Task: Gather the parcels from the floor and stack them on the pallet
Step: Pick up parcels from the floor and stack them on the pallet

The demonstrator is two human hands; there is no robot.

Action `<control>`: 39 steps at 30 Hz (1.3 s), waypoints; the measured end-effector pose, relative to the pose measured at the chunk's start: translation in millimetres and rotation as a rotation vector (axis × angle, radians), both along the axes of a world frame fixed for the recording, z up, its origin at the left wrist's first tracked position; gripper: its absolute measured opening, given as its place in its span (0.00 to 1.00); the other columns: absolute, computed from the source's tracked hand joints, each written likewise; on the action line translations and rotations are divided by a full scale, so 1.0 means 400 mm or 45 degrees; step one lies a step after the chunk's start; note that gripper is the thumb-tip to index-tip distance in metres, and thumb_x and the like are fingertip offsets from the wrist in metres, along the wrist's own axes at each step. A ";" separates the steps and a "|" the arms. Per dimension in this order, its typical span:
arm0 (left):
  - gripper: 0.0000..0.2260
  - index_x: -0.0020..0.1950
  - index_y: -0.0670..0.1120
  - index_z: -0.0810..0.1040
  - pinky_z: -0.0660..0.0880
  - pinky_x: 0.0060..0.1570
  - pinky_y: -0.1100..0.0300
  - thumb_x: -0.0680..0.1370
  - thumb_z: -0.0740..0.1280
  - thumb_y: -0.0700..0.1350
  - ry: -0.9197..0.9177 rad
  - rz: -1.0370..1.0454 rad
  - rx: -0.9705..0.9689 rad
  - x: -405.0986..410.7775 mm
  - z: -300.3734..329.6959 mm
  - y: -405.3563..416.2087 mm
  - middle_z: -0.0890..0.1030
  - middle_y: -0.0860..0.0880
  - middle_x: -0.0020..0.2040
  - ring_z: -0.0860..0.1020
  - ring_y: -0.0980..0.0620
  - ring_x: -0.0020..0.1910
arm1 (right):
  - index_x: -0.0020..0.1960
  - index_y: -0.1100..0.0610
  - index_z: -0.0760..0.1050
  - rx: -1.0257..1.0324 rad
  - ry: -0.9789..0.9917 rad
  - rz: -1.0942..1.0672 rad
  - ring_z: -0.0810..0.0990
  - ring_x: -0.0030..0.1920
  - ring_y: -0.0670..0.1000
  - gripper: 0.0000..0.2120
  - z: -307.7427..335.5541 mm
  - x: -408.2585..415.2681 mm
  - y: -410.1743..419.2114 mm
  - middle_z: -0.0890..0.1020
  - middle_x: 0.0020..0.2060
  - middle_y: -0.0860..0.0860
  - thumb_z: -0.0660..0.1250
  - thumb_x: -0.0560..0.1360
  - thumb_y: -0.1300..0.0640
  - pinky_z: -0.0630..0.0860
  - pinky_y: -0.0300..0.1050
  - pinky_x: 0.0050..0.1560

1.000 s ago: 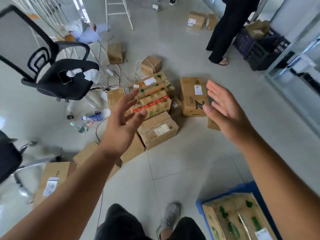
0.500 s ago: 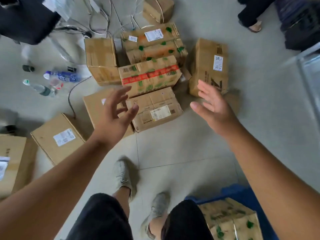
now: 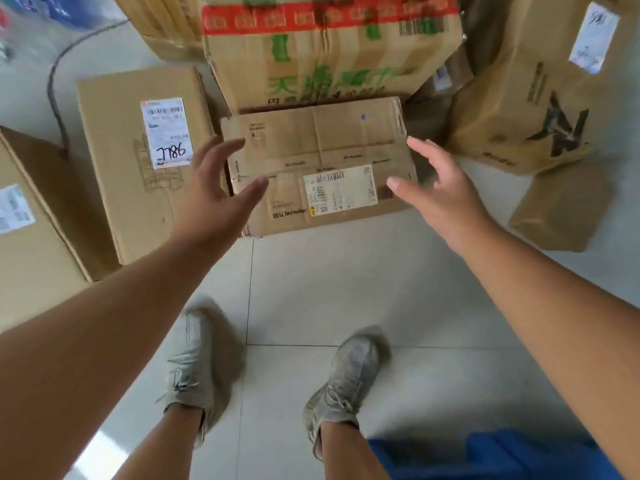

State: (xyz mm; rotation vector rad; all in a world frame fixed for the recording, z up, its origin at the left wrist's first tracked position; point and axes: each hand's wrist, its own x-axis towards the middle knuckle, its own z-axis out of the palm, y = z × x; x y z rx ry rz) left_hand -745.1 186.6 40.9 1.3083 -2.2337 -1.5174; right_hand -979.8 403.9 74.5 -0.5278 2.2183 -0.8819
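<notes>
bare tiled floor (image 3: pixel 346 289) open before middle parcel (image 3: pixel 318 161), labelled box (image 3: pixel 138 161) tight left, printed carton (image 3: pixel 329 64) behind

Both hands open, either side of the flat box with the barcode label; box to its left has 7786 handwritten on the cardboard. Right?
Not quite. In the head view the 7786 is handwritten on the white shipping label of the box to the left, not on bare cardboard. The rest holds: left hand and right hand open, flanking the flat box.
</notes>
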 end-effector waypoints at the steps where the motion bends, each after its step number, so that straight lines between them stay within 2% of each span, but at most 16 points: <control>1: 0.30 0.77 0.60 0.71 0.65 0.79 0.41 0.76 0.73 0.59 -0.030 0.025 -0.014 -0.014 -0.046 0.001 0.61 0.53 0.84 0.65 0.51 0.80 | 0.76 0.36 0.67 0.030 0.015 0.004 0.59 0.78 0.39 0.32 -0.044 -0.019 0.005 0.58 0.82 0.44 0.75 0.74 0.42 0.58 0.41 0.73; 3: 0.31 0.78 0.58 0.70 0.65 0.79 0.45 0.77 0.76 0.55 -0.077 0.068 -0.012 -0.037 -0.124 0.006 0.61 0.51 0.84 0.64 0.53 0.80 | 0.77 0.37 0.66 0.097 0.018 0.007 0.54 0.81 0.44 0.33 -0.127 -0.056 0.017 0.51 0.84 0.46 0.75 0.76 0.46 0.56 0.40 0.72; 5: 0.33 0.79 0.56 0.69 0.68 0.77 0.52 0.77 0.78 0.50 -0.117 0.104 0.028 -0.049 -0.182 0.012 0.66 0.51 0.80 0.67 0.57 0.75 | 0.78 0.37 0.66 0.113 -0.034 -0.007 0.53 0.83 0.47 0.35 -0.205 -0.084 0.024 0.50 0.84 0.46 0.76 0.76 0.47 0.57 0.43 0.77; 8: 0.36 0.78 0.64 0.68 0.82 0.60 0.44 0.74 0.79 0.46 -0.146 0.112 0.058 -0.045 -0.247 0.015 0.78 0.47 0.66 0.80 0.46 0.61 | 0.79 0.36 0.62 0.069 -0.165 -0.018 0.63 0.80 0.45 0.41 -0.289 -0.109 0.028 0.62 0.81 0.43 0.79 0.73 0.48 0.62 0.50 0.80; 10: 0.40 0.77 0.70 0.66 0.85 0.52 0.43 0.73 0.81 0.45 -0.162 0.117 0.098 -0.040 -0.267 0.012 0.79 0.46 0.65 0.81 0.44 0.59 | 0.81 0.36 0.59 0.041 -0.175 0.002 0.67 0.76 0.41 0.45 -0.321 -0.116 0.028 0.67 0.78 0.39 0.80 0.73 0.53 0.65 0.49 0.79; 13: 0.43 0.76 0.74 0.64 0.84 0.55 0.42 0.69 0.83 0.49 -0.161 0.129 0.070 -0.043 -0.268 0.006 0.79 0.48 0.68 0.81 0.43 0.62 | 0.80 0.34 0.57 0.023 -0.126 0.008 0.68 0.75 0.39 0.46 -0.349 -0.123 0.034 0.67 0.77 0.35 0.80 0.71 0.52 0.67 0.49 0.78; 18: 0.47 0.77 0.73 0.64 0.83 0.57 0.40 0.64 0.83 0.54 -0.198 0.056 0.036 -0.059 -0.225 0.007 0.80 0.49 0.67 0.81 0.45 0.61 | 0.80 0.34 0.57 0.007 -0.149 -0.047 0.67 0.75 0.38 0.47 -0.334 -0.114 0.086 0.67 0.76 0.33 0.80 0.72 0.53 0.65 0.47 0.78; 20: 0.47 0.79 0.70 0.64 0.81 0.60 0.40 0.67 0.84 0.50 -0.213 -0.014 0.019 -0.074 -0.196 0.016 0.79 0.50 0.68 0.80 0.46 0.64 | 0.80 0.34 0.57 0.009 -0.179 -0.092 0.67 0.74 0.37 0.46 -0.304 -0.104 0.122 0.67 0.75 0.32 0.80 0.72 0.53 0.65 0.46 0.78; 22: 0.47 0.80 0.68 0.64 0.80 0.64 0.41 0.67 0.84 0.50 -0.214 -0.080 -0.006 -0.093 -0.163 0.031 0.79 0.51 0.69 0.79 0.48 0.67 | 0.80 0.33 0.58 0.004 -0.188 -0.143 0.67 0.74 0.37 0.46 -0.267 -0.097 0.168 0.67 0.76 0.33 0.80 0.72 0.53 0.66 0.47 0.78; 26: 0.49 0.80 0.70 0.60 0.78 0.67 0.39 0.63 0.80 0.63 -0.195 -0.208 -0.015 -0.154 -0.066 0.071 0.74 0.52 0.74 0.75 0.48 0.72 | 0.80 0.32 0.58 -0.015 -0.146 -0.241 0.68 0.75 0.38 0.45 -0.155 -0.089 0.266 0.67 0.77 0.36 0.80 0.73 0.53 0.67 0.47 0.77; 28: 0.50 0.81 0.70 0.59 0.78 0.66 0.37 0.66 0.83 0.59 -0.187 -0.271 -0.034 -0.192 -0.006 0.097 0.71 0.54 0.77 0.72 0.48 0.74 | 0.80 0.32 0.58 -0.002 -0.102 -0.294 0.68 0.76 0.39 0.45 -0.084 -0.089 0.316 0.67 0.77 0.36 0.80 0.73 0.51 0.67 0.47 0.77; 31: 0.49 0.84 0.65 0.58 0.77 0.67 0.38 0.70 0.83 0.51 -0.139 -0.346 -0.101 -0.248 0.096 0.142 0.70 0.54 0.77 0.71 0.49 0.74 | 0.80 0.32 0.57 -0.011 -0.018 -0.367 0.67 0.77 0.40 0.45 0.035 -0.093 0.388 0.67 0.78 0.38 0.80 0.72 0.50 0.66 0.48 0.78; 34: 0.49 0.84 0.62 0.59 0.72 0.73 0.48 0.70 0.83 0.49 -0.061 -0.429 -0.143 -0.309 0.226 0.183 0.72 0.50 0.77 0.72 0.48 0.74 | 0.80 0.33 0.56 -0.002 0.097 -0.461 0.65 0.77 0.39 0.46 0.185 -0.095 0.453 0.66 0.77 0.35 0.79 0.72 0.49 0.65 0.44 0.76; 37: 0.48 0.83 0.64 0.60 0.68 0.67 0.65 0.71 0.82 0.45 0.054 -0.486 -0.140 -0.364 0.376 0.224 0.71 0.54 0.78 0.69 0.56 0.72 | 0.78 0.28 0.54 0.013 0.215 -0.542 0.65 0.74 0.36 0.46 0.353 -0.088 0.514 0.65 0.70 0.25 0.79 0.71 0.47 0.66 0.43 0.74; 39: 0.48 0.82 0.65 0.60 0.66 0.64 0.70 0.70 0.83 0.44 0.134 -0.535 -0.133 -0.393 0.486 0.247 0.70 0.56 0.78 0.68 0.58 0.74 | 0.75 0.24 0.52 -0.005 0.285 -0.594 0.66 0.74 0.37 0.47 0.473 -0.081 0.553 0.65 0.70 0.28 0.79 0.70 0.45 0.68 0.48 0.75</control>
